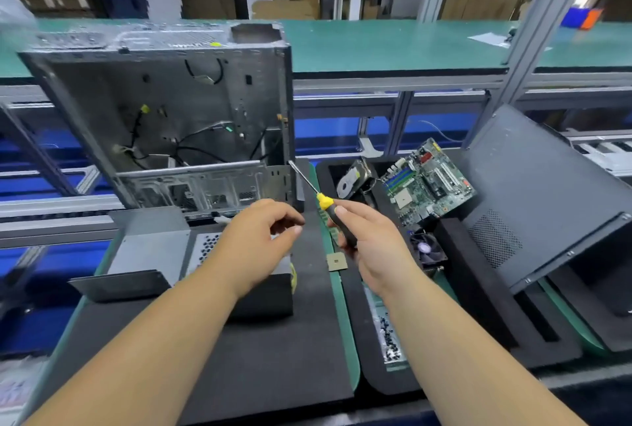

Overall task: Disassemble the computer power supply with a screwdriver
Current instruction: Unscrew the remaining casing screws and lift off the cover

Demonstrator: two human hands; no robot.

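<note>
The grey metal power supply lies on the black foam mat in front of me, partly hidden by my left forearm. My right hand grips a screwdriver with a yellow-and-black handle, its shaft pointing up and left toward the case. Just above the power supply's right end hovers my left hand, fingers loosely curled, holding nothing. The two hands are a little apart.
An open, stripped computer case stands upright behind the power supply. On the right, a black tray holds a motherboard, a hard drive, a fan and a CPU chip. A case side panel leans far right.
</note>
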